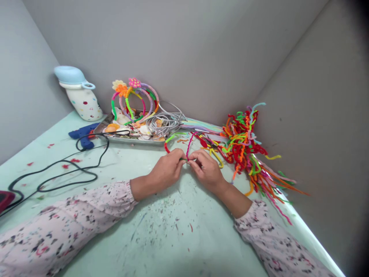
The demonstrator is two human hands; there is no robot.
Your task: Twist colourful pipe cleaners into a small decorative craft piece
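My left hand (167,170) and my right hand (206,170) meet over the pale green tabletop (161,215), fingertips close together. Between them they pinch chenille stems: a magenta one (188,145) rises from my right fingers, and a short green end (182,159) shows at my left fingertips. A red and green stem (168,141) curves away behind my left hand, and the held part is hidden by my fingers. A heap of multicoloured chenille stems (242,148) lies beyond my right hand, with a yellow stem (216,158) touching its knuckles.
A metal tray (129,139) of shells and wire stands at the back, with chenille-stem hairbands (134,98) behind it. A blue glue gun (83,135) and its black cord (57,173) lie left, near a white spotted jug (83,102). Grey walls bound the table.
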